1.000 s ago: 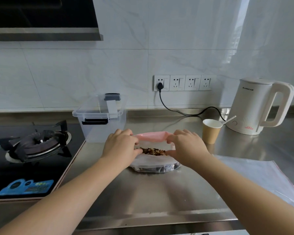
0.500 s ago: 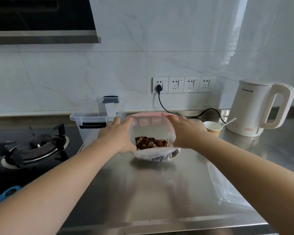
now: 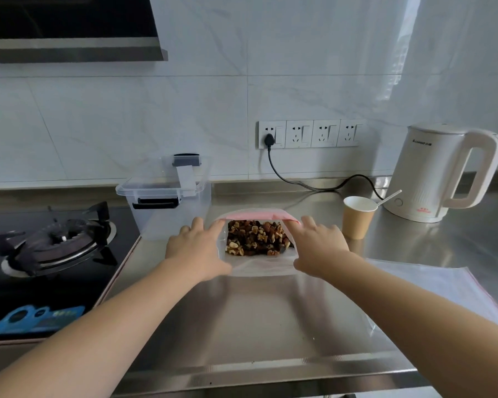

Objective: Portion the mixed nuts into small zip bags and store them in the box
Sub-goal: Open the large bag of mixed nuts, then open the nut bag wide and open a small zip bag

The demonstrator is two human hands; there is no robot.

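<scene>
A clear plastic zip bag with a pink seal strip (image 3: 259, 262) lies on the brushed stainless-steel worktop (image 3: 256, 317), its mouth spread wide toward the wall so that the brown mixed nuts (image 3: 258, 238) inside show plainly. The left hand (image 3: 197, 249) holds the bag's left edge, and the right hand (image 3: 318, 248) holds the right edge; the fingers (image 3: 309, 224) of each hand are curled over the pink rim, pulling the opening apart. Just behind the left hand stands the transparent plastic storage box with a dark latch (image 3: 167, 202), its lid resting on top. A tan paper cup with a white spoon in it (image 3: 357, 216) sits near the right hand, and beyond it a white electric kettle (image 3: 440, 173) stands plugged into the wall sockets (image 3: 309, 134). Flat clear bags (image 3: 443, 285) lie on the worktop to the right. A black gas hob (image 3: 49, 245) adjoins the worktop on the left.
</scene>
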